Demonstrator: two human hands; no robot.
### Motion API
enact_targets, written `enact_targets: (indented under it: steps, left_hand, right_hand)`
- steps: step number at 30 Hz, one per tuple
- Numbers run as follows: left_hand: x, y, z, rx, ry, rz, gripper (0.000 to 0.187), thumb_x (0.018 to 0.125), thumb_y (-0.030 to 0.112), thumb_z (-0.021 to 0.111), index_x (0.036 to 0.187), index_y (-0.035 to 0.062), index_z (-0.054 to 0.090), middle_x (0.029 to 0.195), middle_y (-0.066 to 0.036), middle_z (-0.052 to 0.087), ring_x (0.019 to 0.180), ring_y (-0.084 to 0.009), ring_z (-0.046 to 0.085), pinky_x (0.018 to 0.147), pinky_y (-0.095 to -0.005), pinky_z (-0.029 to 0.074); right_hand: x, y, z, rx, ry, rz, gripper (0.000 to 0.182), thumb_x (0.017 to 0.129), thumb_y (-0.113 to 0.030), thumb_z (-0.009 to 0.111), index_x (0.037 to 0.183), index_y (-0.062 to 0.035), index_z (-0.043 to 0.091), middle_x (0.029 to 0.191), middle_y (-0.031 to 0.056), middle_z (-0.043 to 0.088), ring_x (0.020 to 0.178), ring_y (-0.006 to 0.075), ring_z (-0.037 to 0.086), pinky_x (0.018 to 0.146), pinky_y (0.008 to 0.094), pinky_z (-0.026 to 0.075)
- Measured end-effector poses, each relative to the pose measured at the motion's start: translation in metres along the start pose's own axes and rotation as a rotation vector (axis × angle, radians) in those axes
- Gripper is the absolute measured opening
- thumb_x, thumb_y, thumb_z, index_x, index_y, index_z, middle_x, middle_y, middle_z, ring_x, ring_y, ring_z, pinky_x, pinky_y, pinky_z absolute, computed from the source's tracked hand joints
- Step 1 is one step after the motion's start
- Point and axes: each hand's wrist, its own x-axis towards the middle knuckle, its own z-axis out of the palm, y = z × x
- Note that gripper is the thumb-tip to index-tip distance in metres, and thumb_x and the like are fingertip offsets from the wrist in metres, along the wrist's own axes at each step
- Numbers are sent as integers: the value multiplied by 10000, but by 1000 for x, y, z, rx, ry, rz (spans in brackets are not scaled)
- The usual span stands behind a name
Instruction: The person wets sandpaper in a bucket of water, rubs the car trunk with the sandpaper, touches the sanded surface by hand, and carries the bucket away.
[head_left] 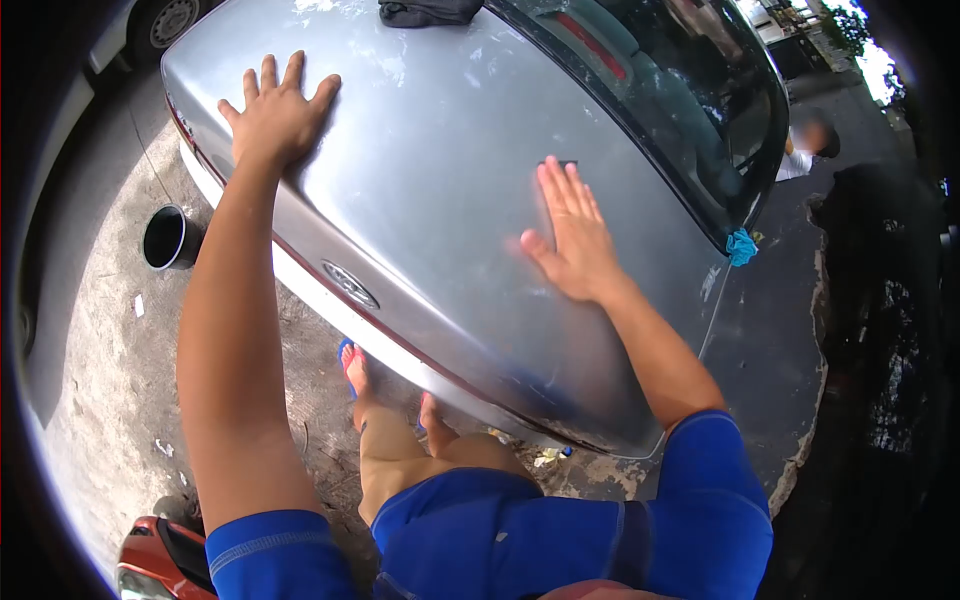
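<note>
My left hand [277, 115] lies with fingers spread on the silver car's trunk lid [430, 150], near its left rear corner, holding nothing. Flat against the middle of the same lid, my right hand [575, 235] has its fingers together and the thumb out to the side. A thin dark edge of a flat piece [568, 162] shows at its fingertips; the palm and fingers hide the rest, and its kind cannot be made out. The lid is shut, with an oval badge [350, 284] on its rear face. Dull, hazy patches show on the paint.
A dark cloth [430, 11] lies on the lid's far side by the rear window [650, 90]. A blue cloth [741, 247] sits at the window's lower corner. A black bucket [171, 238] stands on the ground left. A red object [160, 555] is lower left. Another person [805, 145] is far right.
</note>
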Motion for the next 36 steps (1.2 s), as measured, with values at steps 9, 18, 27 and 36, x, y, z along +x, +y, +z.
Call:
enact_targets:
  steps: [9,18,27,36]
  left_hand:
    - [2,-3,-7,-16,-8,-30,816,1046,741,367,1712,270,334,1786,-128,270,1658,-368,208,1289,-723,106]
    - [-5,6,-9,32,-84,56,850,1071,737,325,1726,196,292,1786,-173,242,1655,-428,169,1276,-749,72]
    - [-45,223,-3,-219,-93,1005,938,1002,831,359,1720,229,317,1786,-122,268,1663,-360,185,1288,-724,93]
    - [-17,264,14,-228,-83,1094,910,1012,804,392,1719,236,323,1796,-88,258,1666,-340,186,1276,-750,77]
  right_hand:
    - [-35,-37,4,-2,-11,16,939,1087,-714,317,1712,-21,219,1801,193,172,1661,427,135,1333,564,120]
    - [-101,-64,10,55,74,309,947,1079,-696,393,1709,-11,219,1790,214,193,1655,448,139,1324,583,141]
    - [7,123,-10,14,150,733,885,1110,-648,343,1724,-31,182,1812,159,151,1673,370,106,1353,484,98]
    - [-66,-44,0,15,19,593,972,1058,-651,492,1708,11,202,1788,229,187,1653,458,142,1322,588,133]
